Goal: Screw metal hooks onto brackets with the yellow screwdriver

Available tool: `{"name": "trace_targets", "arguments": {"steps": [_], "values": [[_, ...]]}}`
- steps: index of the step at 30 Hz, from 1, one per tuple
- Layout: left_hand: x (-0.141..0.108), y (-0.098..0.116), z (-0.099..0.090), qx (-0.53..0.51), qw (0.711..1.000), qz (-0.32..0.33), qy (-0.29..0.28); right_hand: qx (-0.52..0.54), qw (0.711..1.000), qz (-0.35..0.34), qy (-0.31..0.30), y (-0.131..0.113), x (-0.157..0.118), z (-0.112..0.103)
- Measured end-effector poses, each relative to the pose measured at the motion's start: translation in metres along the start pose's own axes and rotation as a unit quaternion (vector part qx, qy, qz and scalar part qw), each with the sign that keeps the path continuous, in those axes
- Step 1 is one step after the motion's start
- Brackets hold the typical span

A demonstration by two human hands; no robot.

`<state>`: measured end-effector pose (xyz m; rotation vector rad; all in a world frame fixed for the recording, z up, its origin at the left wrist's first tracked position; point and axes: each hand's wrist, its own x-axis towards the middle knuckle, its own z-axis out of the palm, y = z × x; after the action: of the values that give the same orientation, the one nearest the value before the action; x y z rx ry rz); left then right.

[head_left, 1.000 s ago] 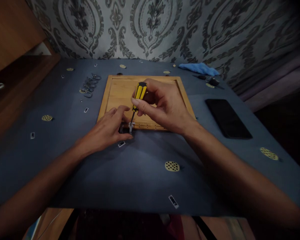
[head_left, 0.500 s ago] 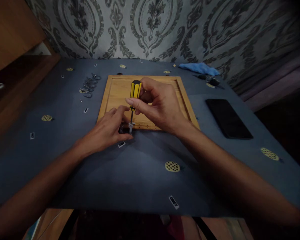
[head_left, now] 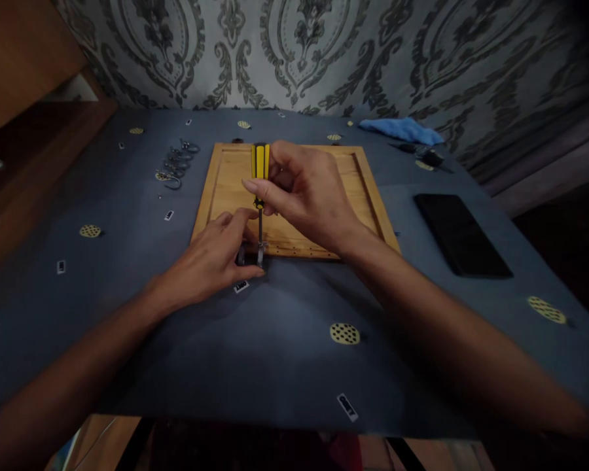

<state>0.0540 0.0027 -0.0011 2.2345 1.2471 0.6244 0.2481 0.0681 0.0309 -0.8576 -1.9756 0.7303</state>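
In the head view my right hand (head_left: 309,193) is closed around the yellow-and-black handle of a screwdriver (head_left: 260,163), which stands nearly upright. Its tip meets a small metal hook (head_left: 260,256) at the near edge of a framed wooden board (head_left: 238,173). My left hand (head_left: 216,255) steadies this hook, thumb below it and index finger above, by the screwdriver's shaft. The fingers hide part of the hook. A row of small holes runs along the board's near edge, right of the hook.
Several dark metal hooks (head_left: 179,159) lie in a row left of the board, with a tiny screw (head_left: 160,196) close by. To the right are a black phone (head_left: 461,234), a dark pointed tool (head_left: 428,156) and a blue cloth (head_left: 402,129). A wooden cabinet (head_left: 29,52) borders the left.
The screwdriver has gone from a slight tilt to nearly upright, its handle moving a little left and up. My left hand keeps its hold on the hook. The view has shifted slightly.
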Motion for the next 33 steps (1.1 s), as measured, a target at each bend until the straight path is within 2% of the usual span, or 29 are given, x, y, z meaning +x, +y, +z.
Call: {"name": "trace_targets", "arguments": {"steps": [13, 16, 22, 33], "values": [[0.0, 0.0, -0.001, -0.009, 1.0, -0.003, 0.0, 0.057, 0.998, -0.008, -0.039, 0.009, 0.012, -0.003], [0.0, 0.0, 0.0, -0.008, 1.0, -0.007, 0.0, 0.069, 0.997, -0.014, -0.021, 0.005, 0.003, -0.005], [0.0, -0.001, 0.0, 0.005, 1.0, -0.02, -0.001, 0.018, 0.997, -0.023, 0.071, -0.012, -0.021, -0.015], [0.0, 0.0, 0.0, 0.002, 1.0, -0.019, 0.005, 0.018, 0.999, -0.021, 0.046, -0.011, -0.027, -0.009]]}}
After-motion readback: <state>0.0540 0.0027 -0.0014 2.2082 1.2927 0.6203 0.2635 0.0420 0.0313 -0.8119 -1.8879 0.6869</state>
